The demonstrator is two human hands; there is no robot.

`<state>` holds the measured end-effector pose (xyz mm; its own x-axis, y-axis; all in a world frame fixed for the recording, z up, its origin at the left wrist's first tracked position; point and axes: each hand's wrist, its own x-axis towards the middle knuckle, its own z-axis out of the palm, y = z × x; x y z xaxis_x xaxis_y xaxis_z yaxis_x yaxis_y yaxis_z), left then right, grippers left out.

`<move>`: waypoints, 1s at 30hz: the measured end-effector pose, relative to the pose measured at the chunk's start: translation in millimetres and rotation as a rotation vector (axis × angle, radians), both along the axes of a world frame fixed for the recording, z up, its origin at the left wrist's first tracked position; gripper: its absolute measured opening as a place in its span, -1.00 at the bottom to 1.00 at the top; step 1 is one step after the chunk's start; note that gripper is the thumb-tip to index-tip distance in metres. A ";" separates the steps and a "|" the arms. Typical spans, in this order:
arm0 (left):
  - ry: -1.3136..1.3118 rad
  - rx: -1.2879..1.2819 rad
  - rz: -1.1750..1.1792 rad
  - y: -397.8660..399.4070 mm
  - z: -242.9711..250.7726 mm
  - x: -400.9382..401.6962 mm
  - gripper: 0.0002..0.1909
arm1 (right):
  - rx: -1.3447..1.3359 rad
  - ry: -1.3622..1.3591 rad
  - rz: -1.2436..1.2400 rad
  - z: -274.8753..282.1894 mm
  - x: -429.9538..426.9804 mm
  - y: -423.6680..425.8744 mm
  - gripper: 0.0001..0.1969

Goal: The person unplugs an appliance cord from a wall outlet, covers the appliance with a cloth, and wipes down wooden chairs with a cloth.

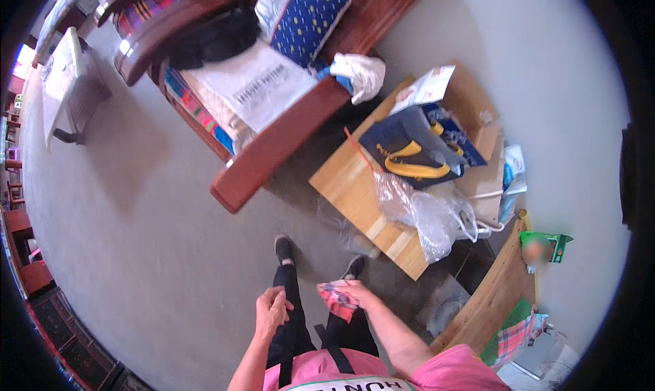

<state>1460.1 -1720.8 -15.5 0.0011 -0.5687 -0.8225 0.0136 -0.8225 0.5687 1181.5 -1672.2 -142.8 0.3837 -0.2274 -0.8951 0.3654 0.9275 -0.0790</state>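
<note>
My right hand (pixel 356 292) grips a crumpled pink, white and dark checked cloth (pixel 337 300), which hangs beside my right leg. My left hand (pixel 273 309) is in front of my left thigh, its fingers loosely curled; whether anything is in it cannot be told. Ahead to the right stands a low wooden table (pixel 353 186) bearing a dark bag with yellow handles (pixel 409 145), clear plastic bags (pixel 435 222) and an open cardboard box (pixel 468 99).
A dark red wooden sofa (pixel 276 145) with a blue patterned cushion (pixel 309 23) lies ahead. A white-topped table (pixel 64 84) stands far left. At right, a wooden bench or shelf (pixel 491 288) has a green packet (pixel 545 247) and a checked cloth (pixel 514 337) beside it.
</note>
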 end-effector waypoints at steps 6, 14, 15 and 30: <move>-0.028 -0.027 0.169 4.6 29.5 65.9 -0.69 | -0.304 -0.057 -0.213 61.2 101.4 -134.4 -0.60; -0.132 0.025 0.375 4.6 31.7 108.7 -0.70 | -0.816 0.091 -0.254 150.6 96.8 -290.5 -0.59; -0.119 0.035 0.362 -2.8 35.1 102.3 -0.69 | -0.847 0.155 -0.268 128.0 78.9 -297.1 -0.61; -0.053 -0.160 0.286 -222.5 62.3 10.0 -0.71 | -0.769 0.074 -0.010 118.5 81.2 -425.5 -0.64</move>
